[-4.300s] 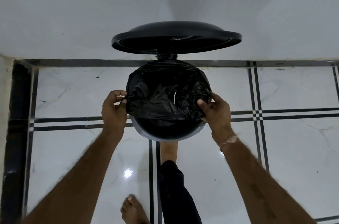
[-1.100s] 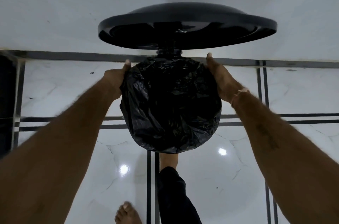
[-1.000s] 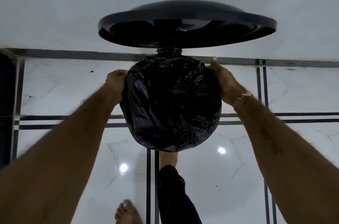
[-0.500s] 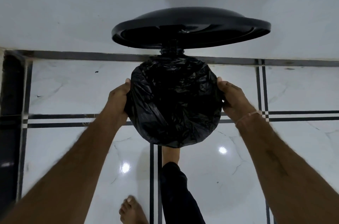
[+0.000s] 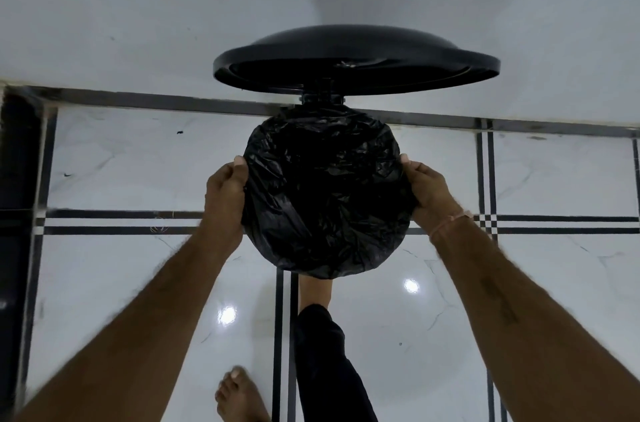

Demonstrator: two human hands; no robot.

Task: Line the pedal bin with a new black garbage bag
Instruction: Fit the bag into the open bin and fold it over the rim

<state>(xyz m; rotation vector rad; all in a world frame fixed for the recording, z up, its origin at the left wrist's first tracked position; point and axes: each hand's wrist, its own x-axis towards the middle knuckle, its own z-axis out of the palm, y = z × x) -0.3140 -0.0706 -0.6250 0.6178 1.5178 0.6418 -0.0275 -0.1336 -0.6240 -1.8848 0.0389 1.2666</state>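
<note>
The pedal bin stands on the floor against the wall, seen from above, its black lid [image 5: 356, 65] raised and tilted back. A crinkled black garbage bag [image 5: 325, 193] covers the whole mouth and rim, hiding the bin's body. My left hand [image 5: 223, 193] presses the bag against the rim's left side, fingers curled on the plastic. On the right side of the rim my right hand [image 5: 427, 193] grips the bag in the same way. A foot [image 5: 315, 290] in a black trouser leg reaches under the bin's front edge, where the pedal is hidden.
White marble floor tiles [image 5: 121, 283] with black inlay lines surround the bin. The white wall [image 5: 138, 13] rises right behind it. A dark strip [image 5: 17, 214] runs down the far left. My other bare foot [image 5: 239, 397] stands at the bottom edge.
Both hands have slid from the back of the rim forward along its sides, drawing the bag down. The bag now hides the near rim, which showed bare 4.3 s ago.
</note>
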